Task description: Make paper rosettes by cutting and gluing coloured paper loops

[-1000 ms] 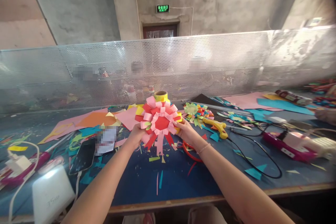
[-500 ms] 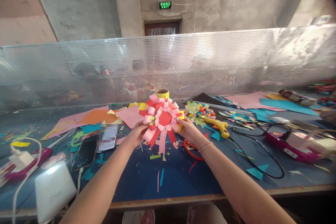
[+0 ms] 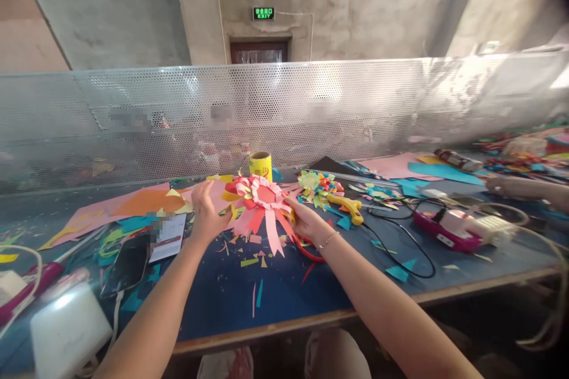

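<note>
A pink and red paper rosette [image 3: 267, 194] with ribbon-like tails is held over the middle of the table, its red centre tilted upward. My right hand [image 3: 307, 222] grips its right edge, with the fingertips partly hidden behind the paper. Just left of the rosette, my left hand [image 3: 207, 213] is apart from it, fingers spread and nothing in them. A yellow tape roll [image 3: 260, 167] stands upright behind the rosette. Beyond my right hand are a green and multicoloured paper rosette [image 3: 313, 183] and a yellow glue gun [image 3: 351, 208].
Two phones [image 3: 128, 263] and a white box-shaped device [image 3: 69, 331] lie at left. Power strips [image 3: 447, 231] and cables sit on both sides. Paper sheets and scraps litter the table [image 3: 213, 314]. A perforated metal screen [image 3: 284, 112] rises behind. Another person's arm [image 3: 528, 188] reaches in at right.
My left hand has let go of the rosette and moved left, its fingers opening. The rosette has tipped back and sunk lower in my right hand. The view has shifted to the right.
</note>
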Action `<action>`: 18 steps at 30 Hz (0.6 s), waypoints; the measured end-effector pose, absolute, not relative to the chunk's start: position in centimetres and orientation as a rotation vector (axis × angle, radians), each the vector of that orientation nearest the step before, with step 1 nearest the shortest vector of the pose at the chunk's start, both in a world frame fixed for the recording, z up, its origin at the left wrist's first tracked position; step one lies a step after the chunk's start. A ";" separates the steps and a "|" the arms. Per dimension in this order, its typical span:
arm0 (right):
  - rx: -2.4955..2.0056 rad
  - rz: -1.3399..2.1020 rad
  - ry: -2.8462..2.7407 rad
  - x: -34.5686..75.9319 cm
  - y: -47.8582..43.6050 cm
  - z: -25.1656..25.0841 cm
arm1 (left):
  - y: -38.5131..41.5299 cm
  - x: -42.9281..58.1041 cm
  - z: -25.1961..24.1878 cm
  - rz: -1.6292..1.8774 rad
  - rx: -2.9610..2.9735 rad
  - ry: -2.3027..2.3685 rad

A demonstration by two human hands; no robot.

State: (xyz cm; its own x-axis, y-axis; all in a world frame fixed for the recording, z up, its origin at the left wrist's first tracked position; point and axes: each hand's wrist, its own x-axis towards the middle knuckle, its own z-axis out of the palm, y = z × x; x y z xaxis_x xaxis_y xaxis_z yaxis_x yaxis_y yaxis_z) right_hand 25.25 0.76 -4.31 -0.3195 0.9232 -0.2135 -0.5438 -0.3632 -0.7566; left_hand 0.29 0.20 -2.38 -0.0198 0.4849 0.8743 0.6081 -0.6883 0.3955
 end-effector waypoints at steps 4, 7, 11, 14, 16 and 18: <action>-0.795 1.985 -0.760 25.2 0.5 -4.1 | -1.4 -0.1 1.4 -1.462 -2.399 -1.074; -0.817 2.024 -0.796 25.1 0.0 -3.4 | -2.3 0.2 3.7 -1.418 -2.775 -1.174; -0.937 2.021 -0.956 26.2 -0.8 -1.6 | -3.3 0.1 5.9 -1.795 -2.968 -1.379; -1.064 1.747 -1.182 29.3 -1.0 0.0 | -4.6 -0.4 8.2 -1.859 -2.972 -1.508; -1.251 1.439 -1.262 32.5 -0.8 0.9 | -5.5 -0.9 9.9 -1.738 -3.054 -1.663; -1.471 1.006 -1.345 36.1 -0.4 1.4 | -5.9 -1.4 11.0 -1.697 -3.173 -1.848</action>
